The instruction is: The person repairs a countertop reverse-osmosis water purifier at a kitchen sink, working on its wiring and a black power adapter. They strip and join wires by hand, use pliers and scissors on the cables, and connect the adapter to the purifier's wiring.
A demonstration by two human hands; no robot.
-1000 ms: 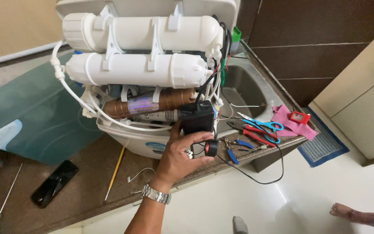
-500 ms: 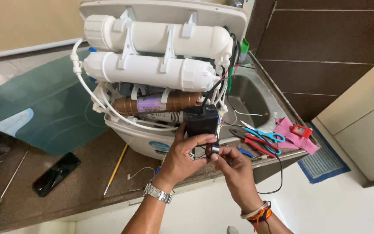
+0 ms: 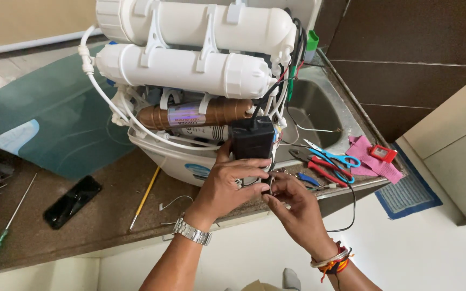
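We have open counter (image 3: 98, 215) left of the water purifier (image 3: 190, 81), broken only by a phone (image 3: 72, 201) and two screwdrivers; to its right, pliers (image 3: 319, 164), scissors (image 3: 334, 157) and the sink (image 3: 311, 108) crowd our way

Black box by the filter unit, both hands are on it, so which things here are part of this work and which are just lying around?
In use:
black box, held by the left hand
black wire, with the right hand at its end near the box
water filter unit

Lying about:
phone
green screwdriver
yellow screwdriver
scissors
red pliers
pink cloth
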